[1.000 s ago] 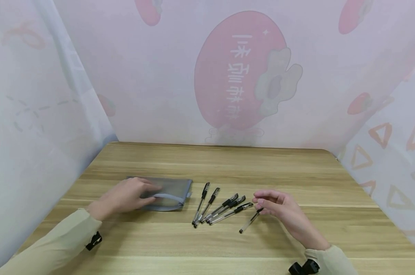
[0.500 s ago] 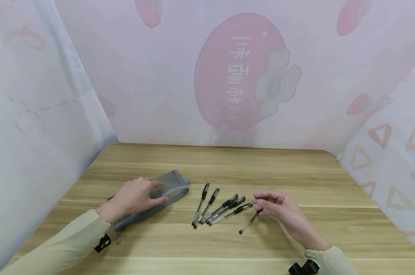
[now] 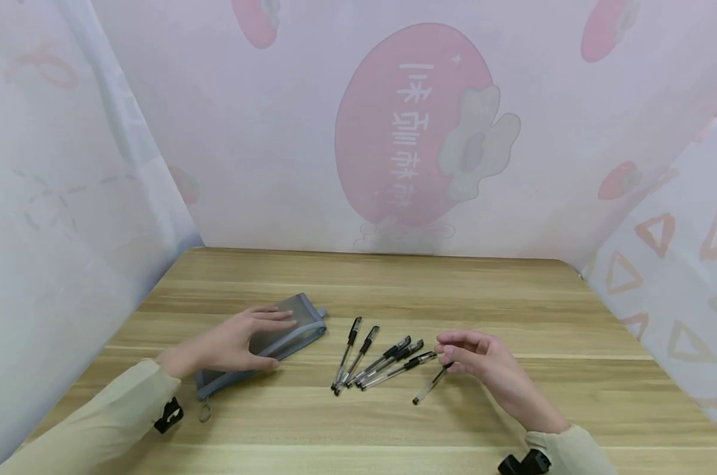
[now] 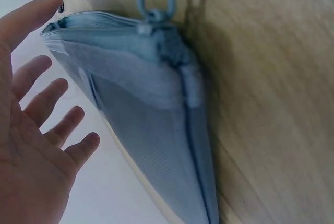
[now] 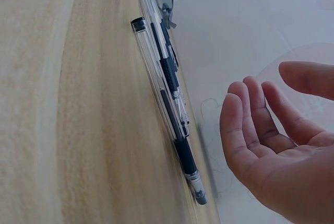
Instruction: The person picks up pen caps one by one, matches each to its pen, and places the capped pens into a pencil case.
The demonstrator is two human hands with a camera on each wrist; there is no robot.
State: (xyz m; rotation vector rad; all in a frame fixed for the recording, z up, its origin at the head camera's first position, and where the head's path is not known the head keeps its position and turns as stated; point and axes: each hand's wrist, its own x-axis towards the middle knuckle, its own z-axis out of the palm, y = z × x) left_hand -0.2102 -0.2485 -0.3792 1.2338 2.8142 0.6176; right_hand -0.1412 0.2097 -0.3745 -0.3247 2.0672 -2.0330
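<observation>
A grey-blue mesh zip pouch (image 3: 301,313) lies slantwise on the left of the table. Over it is my left hand (image 3: 233,343), fingers spread; in the left wrist view the fingers are extended beside the pouch (image 4: 151,109) and grip nothing. At the pouch's near corner sits a zipper ring (image 3: 204,413). My right hand (image 3: 483,369) hovers above the cap end of a single gel pen (image 3: 431,386). From the right wrist, its loosely bent fingers (image 5: 255,114) hold nothing and stand apart from the gel pen (image 5: 167,109) on the table.
Several clear gel pens (image 3: 388,359) with black grips lie fanned out mid-table, between the two hands. The wooden table (image 3: 382,284) meets a printed curtain (image 3: 263,152) at its back edge, with more curtain on both sides.
The pouch has turned from lying level to slanting, its left end swung toward me. My left hand then loosened and spread its fingers. The right hand and the pens have stayed put.
</observation>
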